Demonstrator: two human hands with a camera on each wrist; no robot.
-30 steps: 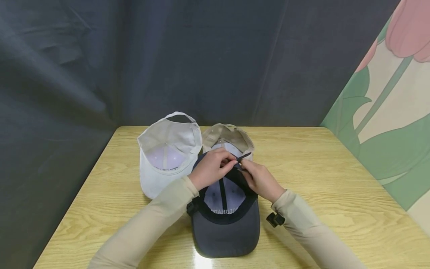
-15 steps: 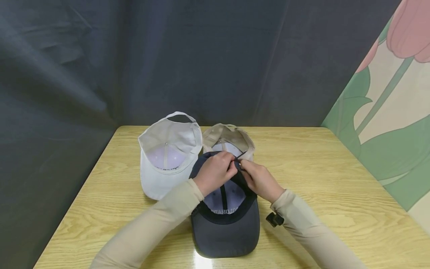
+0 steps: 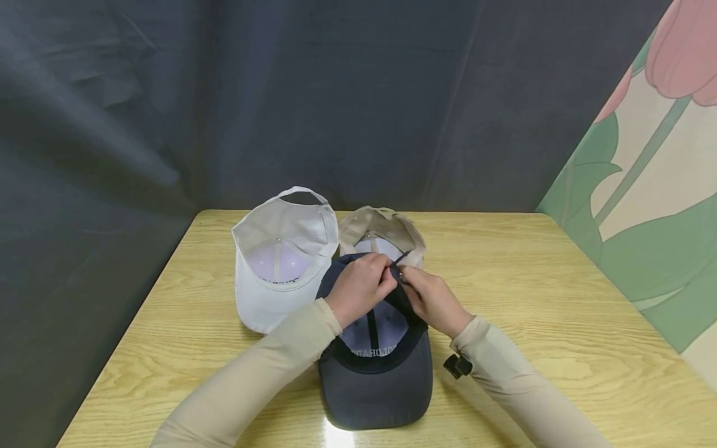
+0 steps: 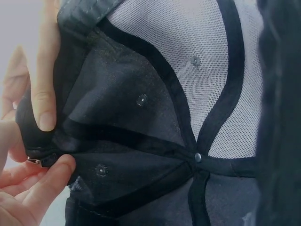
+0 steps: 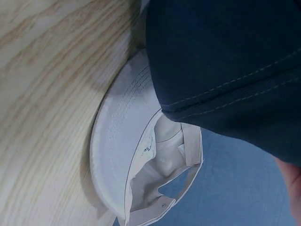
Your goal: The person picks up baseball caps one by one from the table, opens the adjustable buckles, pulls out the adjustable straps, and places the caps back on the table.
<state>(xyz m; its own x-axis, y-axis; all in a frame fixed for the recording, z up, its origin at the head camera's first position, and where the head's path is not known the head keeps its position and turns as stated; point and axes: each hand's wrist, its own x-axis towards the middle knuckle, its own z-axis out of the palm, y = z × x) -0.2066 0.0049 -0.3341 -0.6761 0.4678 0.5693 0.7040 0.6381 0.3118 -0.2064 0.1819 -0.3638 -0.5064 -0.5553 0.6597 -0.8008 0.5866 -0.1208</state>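
Observation:
A dark navy baseball cap (image 3: pixel 376 395) lies inside up, brim toward me, with reversed lettering at its inner front. Its back edge is raised between both hands. My left hand (image 3: pixel 360 287) pinches the thin dark strap (image 3: pixel 403 256) there, and the strap's free end sticks out above the fingers. Close beside it, my right hand (image 3: pixel 438 300) pinches the strap's other side. In the left wrist view a finger (image 4: pixel 44 101) and thumb hold the cap's edge near a small metal-looking piece (image 4: pixel 35 161). The right wrist view shows mostly the dark crown (image 5: pixel 225 56).
A white cap (image 3: pixel 263 308) stands open side toward me at the left, its rim beside the navy cap. Behind the navy cap is a beige cap (image 3: pixel 411 231), partly covered. All stand on a wood-grain table (image 3: pixel 532 298); a dark curtain (image 3: pixel 358 106) hangs behind.
The left hand has turned slightly and shifted a little right and down, its fingers now closer around the strap. The strap's free end has tilted up more. The right hand has hardly moved.

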